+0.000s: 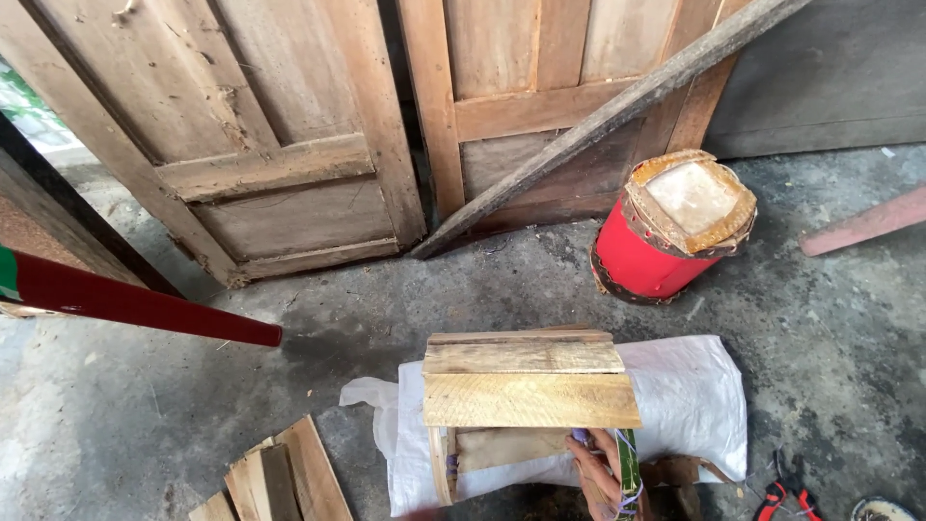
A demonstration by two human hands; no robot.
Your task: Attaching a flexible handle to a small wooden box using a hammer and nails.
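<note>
Head cam, looking down: a small wooden stool sat on a white sack on the concrete floor. One hand, can't tell which, was under its front edge, grip clenched around a green strip. A red drum stood behind, with wood scraps off to the left.
</note>
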